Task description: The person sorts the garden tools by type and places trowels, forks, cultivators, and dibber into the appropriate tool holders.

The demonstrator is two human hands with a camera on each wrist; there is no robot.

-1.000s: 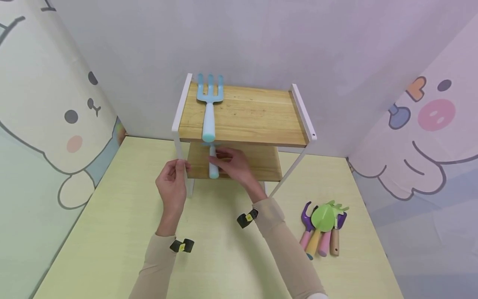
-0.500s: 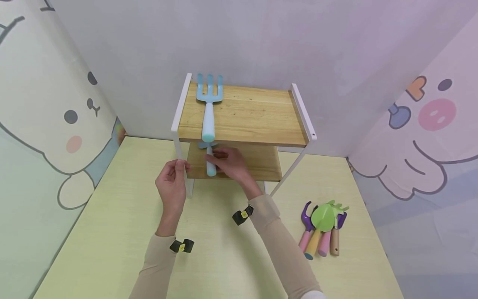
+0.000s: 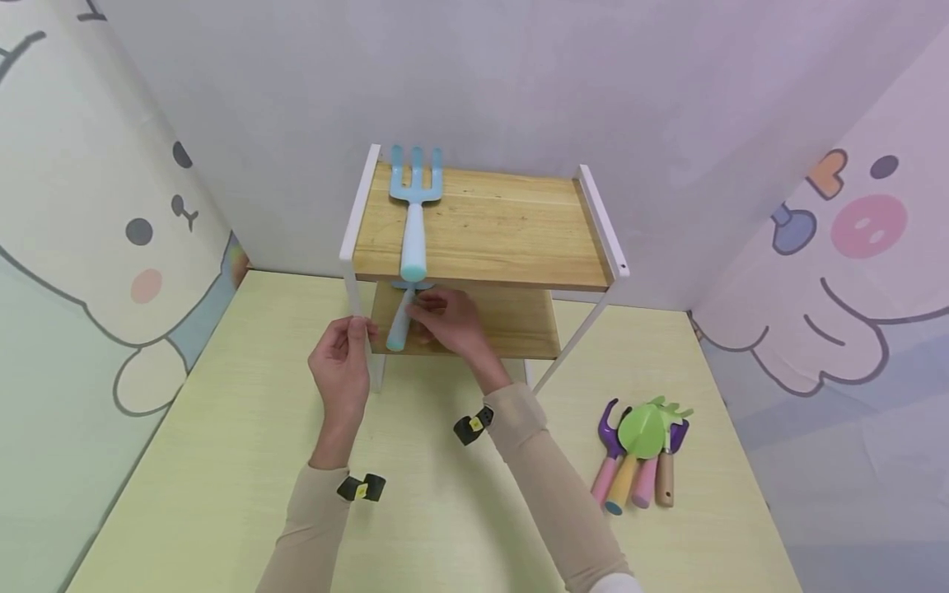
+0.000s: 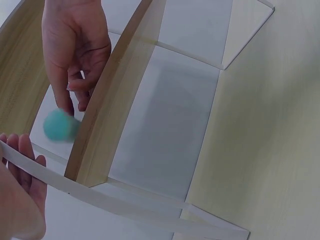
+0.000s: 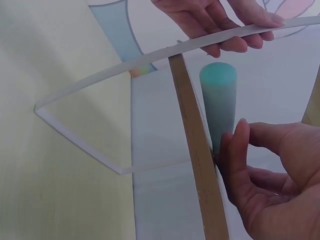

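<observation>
My right hand (image 3: 450, 319) reaches over the lower shelf (image 3: 519, 325) and pinches a light blue garden tool (image 3: 400, 325) near the top of its handle. That handle ends in turquoise and slants down to the left; most of its head is hidden under the upper shelf. With thumb and fingers, my left hand (image 3: 343, 362) grips the rack's white left leg (image 3: 353, 292). On the upper shelf (image 3: 511, 226) a matching light blue hand fork (image 3: 415, 222) lies at the left, prongs to the back. The turquoise handle end (image 4: 59, 125) looks blurred in the left wrist view.
Several garden tools lie in a pile on the table at the right, among them a green trowel (image 3: 642, 431), a purple claw-like tool (image 3: 610, 432) and a wooden handle (image 3: 665, 480). The rack's white right leg (image 3: 574, 338) stands between them and my right hand.
My right hand has moved slightly left. The lower tool's handle has shifted left and swung from nearly straight to slanting, its turquoise end going left. My left hand has stayed on the leg.
</observation>
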